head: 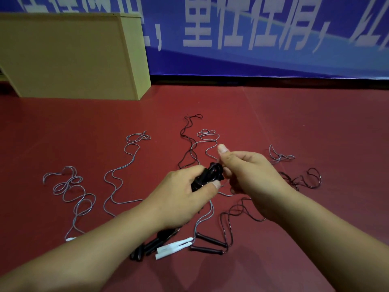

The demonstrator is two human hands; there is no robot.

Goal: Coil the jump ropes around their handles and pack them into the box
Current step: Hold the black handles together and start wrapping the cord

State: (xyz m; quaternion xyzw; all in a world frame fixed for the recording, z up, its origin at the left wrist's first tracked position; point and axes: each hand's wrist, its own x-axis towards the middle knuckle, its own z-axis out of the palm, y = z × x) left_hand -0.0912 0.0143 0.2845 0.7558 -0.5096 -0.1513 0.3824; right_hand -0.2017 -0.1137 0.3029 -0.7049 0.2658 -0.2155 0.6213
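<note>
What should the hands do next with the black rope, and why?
Probably wind another loop. The left hand grips the black handles with rope already coiled on them, the right hand pinches the rope at the coil, and black rope trails loose on the floor.

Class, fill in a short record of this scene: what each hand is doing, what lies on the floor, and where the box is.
left hand: grips the black coiled rope bundle
right hand: pinches rope at the bundle's top end
floor: loose grey ropes, loose black ropes, white handles, black handles
box: tan, far left, against the blue banner
</note>
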